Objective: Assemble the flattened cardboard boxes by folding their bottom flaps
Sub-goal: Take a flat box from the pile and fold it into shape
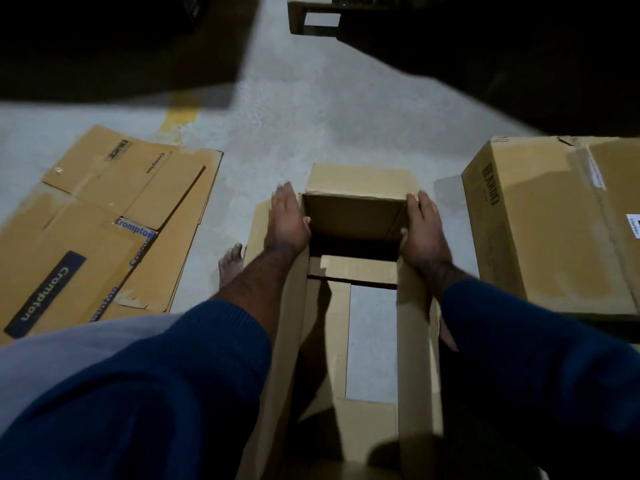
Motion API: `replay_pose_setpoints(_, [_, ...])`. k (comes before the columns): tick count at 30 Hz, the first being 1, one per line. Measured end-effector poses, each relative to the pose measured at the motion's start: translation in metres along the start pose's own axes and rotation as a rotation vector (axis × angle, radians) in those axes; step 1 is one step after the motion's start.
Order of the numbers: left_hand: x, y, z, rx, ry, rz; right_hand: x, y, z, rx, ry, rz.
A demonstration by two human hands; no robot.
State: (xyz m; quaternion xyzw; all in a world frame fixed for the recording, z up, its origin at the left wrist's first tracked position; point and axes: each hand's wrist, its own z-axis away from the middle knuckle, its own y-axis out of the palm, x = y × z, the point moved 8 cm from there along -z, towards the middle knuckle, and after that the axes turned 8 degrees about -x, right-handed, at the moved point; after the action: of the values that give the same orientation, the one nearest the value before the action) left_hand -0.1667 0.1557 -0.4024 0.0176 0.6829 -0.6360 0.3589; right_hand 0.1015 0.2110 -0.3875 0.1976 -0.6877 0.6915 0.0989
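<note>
An opened-up brown cardboard box (356,216) stands on the floor in front of me, open side up. Inside, its flaps (353,271) lie partly folded and grey floor shows through the gap between them. My left hand (287,220) lies flat with straight fingers against the outside of the left wall, thumb hooked over the rim. My right hand (422,226) presses flat on the right wall the same way. Both forearms in blue sleeves reach down from the bottom of the view.
A pile of flattened Crompton boxes (97,230) lies on the floor at the left. A large assembled box (554,220) stands at the right. Another box (311,15) sits far back. My bare foot (230,265) is left of the box. Dark shadow covers the far floor.
</note>
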Motion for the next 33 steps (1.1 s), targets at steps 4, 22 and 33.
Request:
replay_pose_setpoints(4, [0.013, -0.016, 0.059, 0.044, -0.174, -0.012, -0.011, -0.011, 0.054, 0.016, 0.259, -0.261])
replay_pose_setpoints(22, [0.122, 0.035, 0.175, 0.278, -0.549, -0.162, 0.048, -0.133, 0.224, 0.464, 0.539, 0.042])
replay_pose_setpoints(33, [0.045, -0.029, 0.193, 0.234, -0.427, -0.14, -0.125, 0.008, 0.171, 0.16, 0.69, -0.035])
